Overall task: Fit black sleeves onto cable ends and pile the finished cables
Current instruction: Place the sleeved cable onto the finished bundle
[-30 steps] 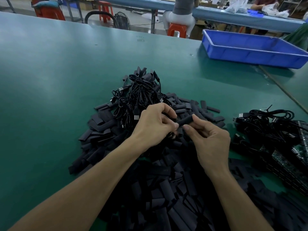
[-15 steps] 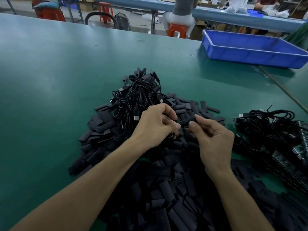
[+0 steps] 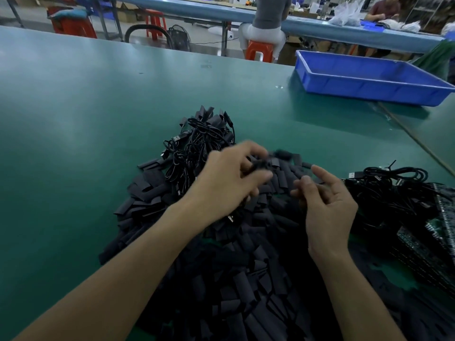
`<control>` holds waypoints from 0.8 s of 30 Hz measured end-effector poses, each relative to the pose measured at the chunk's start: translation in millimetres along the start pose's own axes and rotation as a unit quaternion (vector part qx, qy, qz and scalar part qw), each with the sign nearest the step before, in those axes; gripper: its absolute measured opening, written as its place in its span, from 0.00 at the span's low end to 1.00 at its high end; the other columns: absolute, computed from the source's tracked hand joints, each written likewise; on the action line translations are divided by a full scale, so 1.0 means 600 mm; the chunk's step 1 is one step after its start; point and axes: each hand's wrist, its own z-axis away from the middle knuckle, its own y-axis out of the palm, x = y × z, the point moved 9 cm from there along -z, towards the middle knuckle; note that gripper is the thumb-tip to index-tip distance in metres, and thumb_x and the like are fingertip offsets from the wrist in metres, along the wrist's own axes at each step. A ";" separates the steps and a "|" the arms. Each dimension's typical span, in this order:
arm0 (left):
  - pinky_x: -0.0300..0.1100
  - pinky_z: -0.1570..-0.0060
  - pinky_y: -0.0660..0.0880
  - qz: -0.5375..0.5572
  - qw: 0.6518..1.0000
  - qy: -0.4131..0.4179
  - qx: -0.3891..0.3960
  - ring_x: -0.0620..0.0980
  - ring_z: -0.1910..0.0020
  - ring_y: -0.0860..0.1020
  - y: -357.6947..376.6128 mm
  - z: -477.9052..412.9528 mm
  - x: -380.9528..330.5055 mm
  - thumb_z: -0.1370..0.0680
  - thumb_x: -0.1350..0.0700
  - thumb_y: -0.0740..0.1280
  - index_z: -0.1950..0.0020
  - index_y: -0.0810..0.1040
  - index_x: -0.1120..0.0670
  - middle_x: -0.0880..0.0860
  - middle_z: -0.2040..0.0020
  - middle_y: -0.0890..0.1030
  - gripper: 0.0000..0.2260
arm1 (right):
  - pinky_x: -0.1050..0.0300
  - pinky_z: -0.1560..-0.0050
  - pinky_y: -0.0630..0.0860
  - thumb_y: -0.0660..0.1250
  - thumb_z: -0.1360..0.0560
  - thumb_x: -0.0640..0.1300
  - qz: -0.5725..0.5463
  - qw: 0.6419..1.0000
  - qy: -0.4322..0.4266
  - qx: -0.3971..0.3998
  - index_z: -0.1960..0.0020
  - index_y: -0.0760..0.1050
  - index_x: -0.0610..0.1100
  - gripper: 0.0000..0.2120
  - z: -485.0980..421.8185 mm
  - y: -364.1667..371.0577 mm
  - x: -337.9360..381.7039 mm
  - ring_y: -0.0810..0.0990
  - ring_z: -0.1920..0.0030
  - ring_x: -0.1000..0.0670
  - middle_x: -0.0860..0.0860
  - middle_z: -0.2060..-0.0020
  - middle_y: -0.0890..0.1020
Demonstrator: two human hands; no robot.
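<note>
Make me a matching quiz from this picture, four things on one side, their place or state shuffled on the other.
Things: 1 blue tray; 2 left-hand grip; 3 right-hand grip; 4 loose sleeves.
States: A open, empty; B far right on the table; C heaped under both forearms; D holds a blurred black cable.
Pairs: 1-B, 2-D, 3-A, 4-C.

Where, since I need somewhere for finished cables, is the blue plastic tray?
In the head view, the shallow blue plastic tray sits at the far right of the green table, beyond the tangled black cables right of the right hand.
</note>
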 end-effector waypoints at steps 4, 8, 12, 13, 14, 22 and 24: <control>0.32 0.65 0.78 0.006 0.980 0.030 -0.195 0.41 0.67 0.83 -0.093 -0.026 -0.022 0.21 0.56 0.71 0.40 0.80 0.49 0.45 0.59 0.84 0.10 | 0.56 0.55 0.82 0.69 0.22 0.40 0.136 0.989 -0.036 0.048 0.49 0.79 0.56 0.10 0.006 0.020 -0.005 0.85 0.62 0.55 0.58 0.61 0.85; 0.34 0.44 0.72 -0.171 0.956 0.000 -0.237 0.48 0.42 0.79 -0.127 -0.066 -0.002 0.17 0.59 0.64 0.31 0.77 0.52 0.50 0.40 0.81 0.15 | 0.63 0.57 0.81 0.70 0.22 0.40 0.180 0.980 -0.045 0.070 0.54 0.79 0.59 0.13 0.006 0.026 -0.007 0.84 0.61 0.58 0.62 0.61 0.85; 0.50 0.32 0.63 -0.381 0.898 -0.049 -0.214 0.57 0.30 0.66 -0.113 -0.069 0.048 0.18 0.62 0.61 0.26 0.72 0.54 0.52 0.28 0.72 0.20 | 0.67 0.58 0.79 0.70 0.22 0.41 0.209 0.972 -0.050 0.096 0.54 0.79 0.59 0.12 0.007 0.037 -0.010 0.83 0.61 0.59 0.63 0.62 0.84; 0.50 0.32 0.61 -0.400 0.889 -0.059 -0.216 0.56 0.29 0.66 -0.114 -0.068 0.059 0.19 0.61 0.61 0.26 0.72 0.52 0.51 0.28 0.72 0.21 | 0.67 0.58 0.78 0.70 0.22 0.41 0.217 0.969 -0.050 0.104 0.54 0.79 0.60 0.12 0.007 0.040 -0.010 0.83 0.61 0.59 0.63 0.63 0.84; 0.50 0.32 0.59 -0.407 0.885 -0.077 -0.212 0.55 0.29 0.65 -0.117 -0.071 0.070 0.19 0.60 0.60 0.25 0.71 0.51 0.50 0.28 0.72 0.21 | 0.68 0.58 0.78 0.70 0.22 0.41 0.226 0.966 -0.051 0.110 0.54 0.79 0.60 0.12 0.007 0.043 -0.011 0.83 0.61 0.60 0.62 0.63 0.84; 0.59 0.25 0.50 -0.469 0.861 -0.166 -0.108 0.57 0.23 0.60 -0.115 -0.086 0.103 0.18 0.41 0.51 0.20 0.59 0.55 0.57 0.21 0.61 0.30 | 0.75 0.60 0.71 0.67 0.21 0.41 0.343 0.922 -0.031 0.179 0.46 0.82 0.48 0.06 0.003 0.072 -0.011 0.79 0.58 0.62 0.59 0.58 0.81; 0.59 0.27 0.53 -0.486 0.858 -0.076 -0.147 0.58 0.25 0.62 -0.108 -0.072 0.067 0.18 0.42 0.55 0.22 0.63 0.54 0.59 0.23 0.62 0.27 | 0.70 0.56 0.71 0.65 0.19 0.41 0.377 0.902 -0.018 0.209 0.43 0.81 0.45 0.09 -0.002 0.080 -0.011 0.78 0.54 0.57 0.54 0.54 0.82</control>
